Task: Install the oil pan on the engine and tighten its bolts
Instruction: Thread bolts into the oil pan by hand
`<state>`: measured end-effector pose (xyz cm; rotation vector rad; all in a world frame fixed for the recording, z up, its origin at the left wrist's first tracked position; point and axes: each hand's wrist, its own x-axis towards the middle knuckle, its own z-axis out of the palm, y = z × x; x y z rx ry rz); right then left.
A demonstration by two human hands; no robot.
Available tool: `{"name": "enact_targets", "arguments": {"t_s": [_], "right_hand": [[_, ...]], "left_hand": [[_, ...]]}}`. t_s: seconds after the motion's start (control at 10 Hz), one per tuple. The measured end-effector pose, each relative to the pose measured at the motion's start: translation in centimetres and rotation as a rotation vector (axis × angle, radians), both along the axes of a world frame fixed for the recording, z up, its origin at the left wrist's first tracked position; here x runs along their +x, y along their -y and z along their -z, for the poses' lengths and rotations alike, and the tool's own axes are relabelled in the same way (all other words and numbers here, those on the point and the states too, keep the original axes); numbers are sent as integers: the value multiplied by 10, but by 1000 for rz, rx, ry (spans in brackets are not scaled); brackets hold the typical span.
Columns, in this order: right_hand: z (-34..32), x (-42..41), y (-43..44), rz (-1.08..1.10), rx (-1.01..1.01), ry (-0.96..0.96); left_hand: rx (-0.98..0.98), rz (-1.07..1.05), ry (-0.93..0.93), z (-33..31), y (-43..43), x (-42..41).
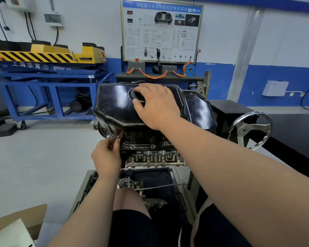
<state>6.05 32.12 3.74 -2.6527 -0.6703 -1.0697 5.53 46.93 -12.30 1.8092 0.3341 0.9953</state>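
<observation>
While the right hand (pixel 155 104) lies flat with fingers spread on top of the pan (pixel 114 106), the left hand (pixel 107 154) is pinching what looks like a small bolt (pixel 117 138) at the pan's near-left flange corner. The pan sits on the engine (pixel 155 157), with a handwheel (pixel 250 129) off to the right.

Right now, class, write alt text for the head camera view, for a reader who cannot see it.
A person's right hand lies flat on a black oil pan set on an engine, while the left hand pinches a small bolt at the pan's near left flange. A steel handwheel stands to the right.
</observation>
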Motion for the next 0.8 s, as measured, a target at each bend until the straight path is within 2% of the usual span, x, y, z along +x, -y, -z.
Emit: {"name": "enact_targets", "arguments": {"t_s": [0.1, 0.4, 0.5, 0.8], "right_hand": [[-1, -1, 0, 0, 1, -3], [-2, -3, 0, 4, 2, -18], [-2, -3, 0, 7, 2, -20], [-2, -5, -1, 10, 3, -29]], "left_hand": [[112, -6, 9, -2, -2, 1], [70, -44, -40, -6, -1, 2], [-34, -29, -48, -6, -3, 4], [71, -9, -72, -1, -6, 6]]}}
